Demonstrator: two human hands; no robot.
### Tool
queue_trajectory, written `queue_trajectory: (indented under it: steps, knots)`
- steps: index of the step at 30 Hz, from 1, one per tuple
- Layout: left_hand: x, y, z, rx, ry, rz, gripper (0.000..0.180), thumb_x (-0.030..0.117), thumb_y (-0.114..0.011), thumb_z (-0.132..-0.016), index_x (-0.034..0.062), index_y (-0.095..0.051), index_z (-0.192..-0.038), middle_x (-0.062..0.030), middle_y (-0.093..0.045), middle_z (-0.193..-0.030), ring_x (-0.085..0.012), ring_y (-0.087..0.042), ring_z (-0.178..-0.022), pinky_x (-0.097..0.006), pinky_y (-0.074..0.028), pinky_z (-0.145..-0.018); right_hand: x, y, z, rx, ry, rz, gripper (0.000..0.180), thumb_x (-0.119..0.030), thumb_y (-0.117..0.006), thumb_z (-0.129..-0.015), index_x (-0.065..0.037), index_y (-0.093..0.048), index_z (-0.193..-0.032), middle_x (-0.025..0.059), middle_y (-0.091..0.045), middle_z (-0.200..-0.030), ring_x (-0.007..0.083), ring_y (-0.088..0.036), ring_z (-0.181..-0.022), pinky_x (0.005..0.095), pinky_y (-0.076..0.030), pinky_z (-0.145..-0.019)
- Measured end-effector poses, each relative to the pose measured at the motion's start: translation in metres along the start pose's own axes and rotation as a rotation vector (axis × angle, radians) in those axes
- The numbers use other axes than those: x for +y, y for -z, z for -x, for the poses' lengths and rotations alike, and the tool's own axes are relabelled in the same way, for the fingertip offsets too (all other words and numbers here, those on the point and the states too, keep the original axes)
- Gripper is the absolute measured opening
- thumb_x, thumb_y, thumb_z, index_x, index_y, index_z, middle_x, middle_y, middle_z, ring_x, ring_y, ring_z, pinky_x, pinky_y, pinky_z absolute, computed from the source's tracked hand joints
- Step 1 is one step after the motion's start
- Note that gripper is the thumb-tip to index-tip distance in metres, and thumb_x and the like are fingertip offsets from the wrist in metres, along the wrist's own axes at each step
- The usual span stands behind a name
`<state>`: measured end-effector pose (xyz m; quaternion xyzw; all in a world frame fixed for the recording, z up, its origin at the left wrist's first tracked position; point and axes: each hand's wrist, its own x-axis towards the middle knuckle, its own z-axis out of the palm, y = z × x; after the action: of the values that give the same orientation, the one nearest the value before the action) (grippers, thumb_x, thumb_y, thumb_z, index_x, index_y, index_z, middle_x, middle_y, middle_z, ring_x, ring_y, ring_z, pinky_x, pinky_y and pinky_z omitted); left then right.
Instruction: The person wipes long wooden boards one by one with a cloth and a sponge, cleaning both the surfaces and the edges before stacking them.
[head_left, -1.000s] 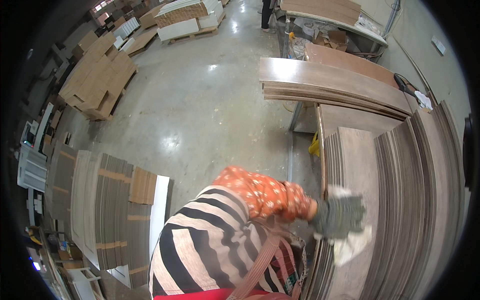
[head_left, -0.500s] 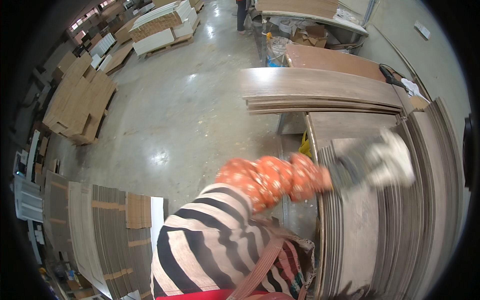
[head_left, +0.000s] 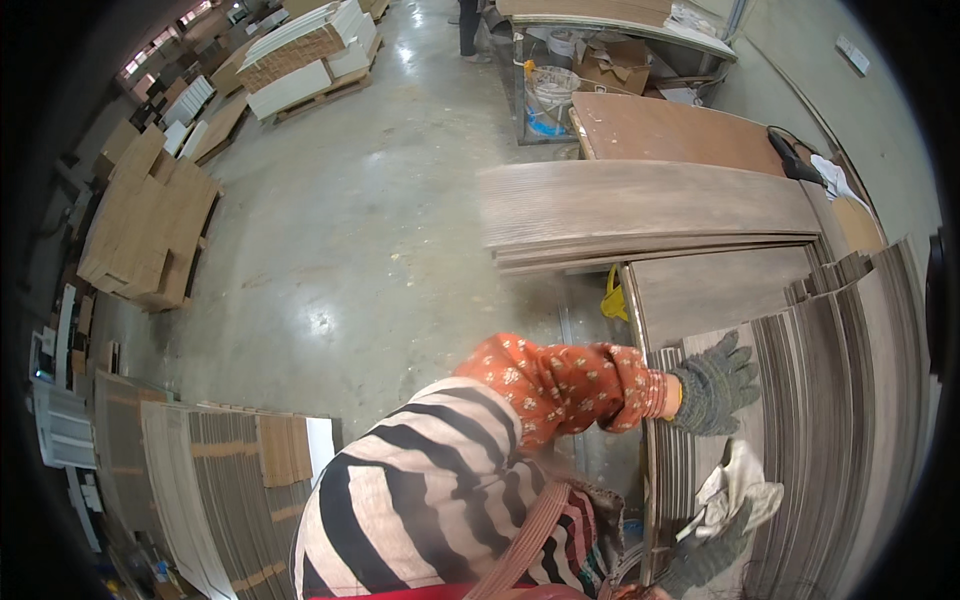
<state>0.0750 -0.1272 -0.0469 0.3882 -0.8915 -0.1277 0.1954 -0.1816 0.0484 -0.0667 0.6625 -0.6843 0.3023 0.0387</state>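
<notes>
My left hand [head_left: 715,387], in a dark grey knitted glove, lies open with its fingers spread on a stack of thin grey-brown wood-grain panels [head_left: 800,430]. Closer to the lower edge, my right hand [head_left: 712,555] wears a similar glove and grips a crumpled whitish cloth [head_left: 738,490], which rests over the panel tops. The cloth hides part of the right fingers. A patterned orange sleeve [head_left: 570,390] covers my left forearm, and the right arm is mostly out of view.
Beyond the stack, more long panels [head_left: 650,200] lie crosswise, their left ends overhanging the table. A brown board [head_left: 680,130] carries a black tool [head_left: 790,155]. Bundled panels [head_left: 220,490] stand at lower left; cardboard stacks [head_left: 150,225] sit on the far-left floor.
The whitish cloth, earlier a blur at my left hand, has come nearer and is now in my right hand. My left hand has moved slightly nearer and spread out on the panels.
</notes>
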Motion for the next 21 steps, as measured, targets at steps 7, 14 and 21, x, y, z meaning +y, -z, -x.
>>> queue_trajectory:
  steps: [7,14,21]
  knots:
    - [-0.007,0.013,0.003,0.007,0.173,-0.026,0.072,0.055,-0.046,-0.086,0.0062,-0.041,-0.139,-0.0236,-0.027,-0.148,-0.0464,-0.017,-0.138,-0.071,-0.009,-0.104,0.019,0.028,-0.009,0.035,0.031,0.067,0.052,-0.033,-0.061,-0.088,0.000,-0.049,-0.127,0.0215,-0.053,-0.123,0.0331,-0.053,-0.109,0.0430,-0.041,-0.096]
    - [-0.022,0.004,-0.025,0.031,0.340,0.103,0.075,0.050,-0.052,-0.083,0.0034,-0.037,-0.139,-0.0253,-0.036,-0.141,-0.0412,-0.038,-0.128,-0.054,-0.032,-0.103,0.029,0.035,-0.001,0.044,0.101,0.055,0.053,-0.033,-0.061,-0.089,-0.001,-0.048,-0.128,0.0210,-0.051,-0.125,0.0325,-0.051,-0.112,0.0423,-0.040,-0.098]
    - [-0.053,-0.002,-0.069,0.037,0.590,0.114,0.064,0.053,-0.051,-0.083,0.0011,-0.058,-0.118,-0.0222,-0.061,-0.112,-0.0378,-0.059,-0.104,-0.045,-0.044,-0.093,0.042,0.038,0.011,0.023,0.106,0.016,0.053,-0.033,-0.060,-0.089,-0.002,-0.047,-0.130,0.0206,-0.049,-0.128,0.0319,-0.049,-0.115,0.0416,-0.038,-0.099]
